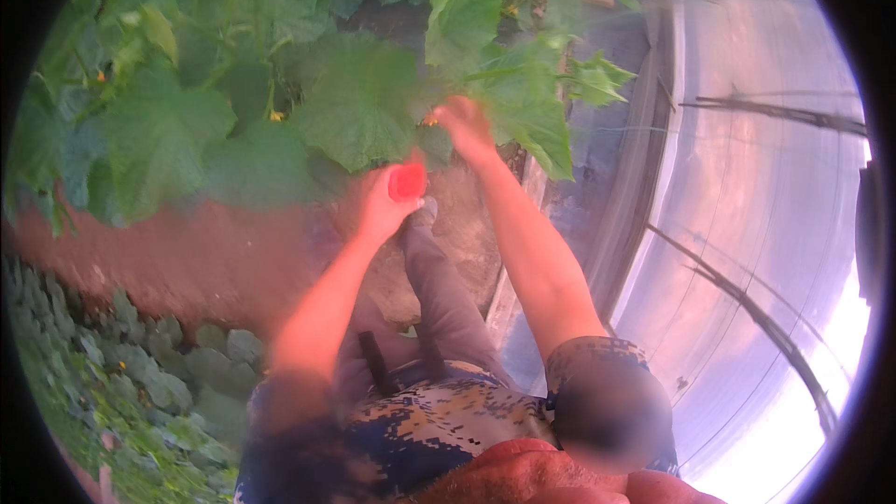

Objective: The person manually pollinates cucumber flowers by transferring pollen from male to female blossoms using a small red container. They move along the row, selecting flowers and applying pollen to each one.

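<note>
My left hand (379, 206) is closed around a small red container (407, 183), held below the edge of a broad green leaf (360, 101). Ahead and to its right, my right hand (467, 129) reaches in among the leaves of a climbing plant that looks like cucumber. Its fingertips are at a small yellow flower (429, 120). Blur hides whether they pinch the flower or only touch it. Another yellow flower (277, 115) shows among the leaves to the left.
Bare soil (182, 259) runs between this plant row and lower leafy plants (150, 371) behind on the left. Translucent greenhouse sheeting (756, 175) on dark poles (752, 315) curves along the right. One shoe (424, 212) stands on the path below my hands.
</note>
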Available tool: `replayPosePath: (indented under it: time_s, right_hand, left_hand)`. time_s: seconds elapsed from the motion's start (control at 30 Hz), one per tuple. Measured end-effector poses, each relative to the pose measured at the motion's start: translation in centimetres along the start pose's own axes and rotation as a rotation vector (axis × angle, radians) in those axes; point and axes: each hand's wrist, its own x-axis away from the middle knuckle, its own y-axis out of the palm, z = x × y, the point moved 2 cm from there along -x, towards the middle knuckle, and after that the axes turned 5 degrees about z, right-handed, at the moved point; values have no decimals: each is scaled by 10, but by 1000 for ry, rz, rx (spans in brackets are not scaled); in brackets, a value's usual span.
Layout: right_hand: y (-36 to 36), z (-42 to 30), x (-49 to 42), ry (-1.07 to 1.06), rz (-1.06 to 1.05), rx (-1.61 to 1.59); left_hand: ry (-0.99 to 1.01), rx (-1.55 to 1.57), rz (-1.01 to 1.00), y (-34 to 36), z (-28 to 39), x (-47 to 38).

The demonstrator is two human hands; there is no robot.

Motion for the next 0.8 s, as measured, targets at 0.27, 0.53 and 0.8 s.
replayPosePath:
  time_s: [0.27,0.53,0.8]
  right_hand:
    - [-70,105,141,161,-16,337]
    - [-82,234,442,966,499,-307]
    - [9,215,609,1295,620,-619]
  left_hand:
    - [94,48,-142,-70,80,46]
    - [185,97,-377,-149,119,58]
    - [241,89,-479,-162,127,69]
